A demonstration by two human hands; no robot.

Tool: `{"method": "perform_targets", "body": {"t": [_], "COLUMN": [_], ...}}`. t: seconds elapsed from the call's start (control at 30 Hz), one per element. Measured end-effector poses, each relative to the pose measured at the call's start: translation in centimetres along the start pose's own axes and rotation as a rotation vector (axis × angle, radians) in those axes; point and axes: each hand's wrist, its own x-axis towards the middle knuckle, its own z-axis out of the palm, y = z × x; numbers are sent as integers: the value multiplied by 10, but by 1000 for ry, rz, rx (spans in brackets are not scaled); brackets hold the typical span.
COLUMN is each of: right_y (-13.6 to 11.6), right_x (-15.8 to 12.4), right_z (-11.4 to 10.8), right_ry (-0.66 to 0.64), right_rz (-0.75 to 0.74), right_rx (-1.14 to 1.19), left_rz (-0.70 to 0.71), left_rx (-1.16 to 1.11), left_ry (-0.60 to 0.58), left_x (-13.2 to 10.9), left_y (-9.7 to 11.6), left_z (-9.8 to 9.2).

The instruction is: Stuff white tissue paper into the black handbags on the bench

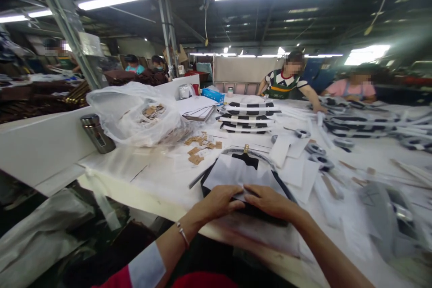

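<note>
A black handbag (276,214) lies at the table's front edge, with a pale grey sheet (232,170) over most of it. Its handle (270,160) curves behind the sheet in wrapping, and a gold clasp (246,149) on a black tab sits at the far end. My left hand (222,200) and my right hand (265,199) meet over the near part of the bag. Both have bent fingers closed on the near edge of the sheet, thumbs close together. The fingertips are partly hidden.
To the left are brown tags (199,146), a clear plastic bag (135,112) and a steel flask (97,134). Striped, wrapped bags (248,118) are stacked behind. Tape rolls (320,162) and white sheets (293,168) lie to the right. A co-worker (293,78) reaches across the far side.
</note>
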Motion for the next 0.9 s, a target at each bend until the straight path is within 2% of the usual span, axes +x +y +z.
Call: {"method": "perform_targets", "body": {"t": [0.1,0.2,0.37,0.5,0.6,0.73,0.9], "right_y": [1,7,22,29,31,36,40], "right_x": [0,6,14,12,9,7,8], "right_z": [-16,-21,-5,17,32,43,41], "right_ry": [-77,-76,2,125,195,250,224], "right_rz": [70,65,33,42,8,-8,-61], "right_rx": [-8,-1,10,-42,-96,-149,-48], "left_rz": [-23,-84,-158,-143,-122,-73,-109], "left_rx": [-44,-87,-140,-134,-101,-109,193], "left_ry": [48,108,132,147,96,-53,-146], "left_x": [1,3,6,6,5,12,33], "left_y": [-7,-8,-5,-4,-2,5,13], "left_z": [2,7,13,18,15,-4,-21]}}
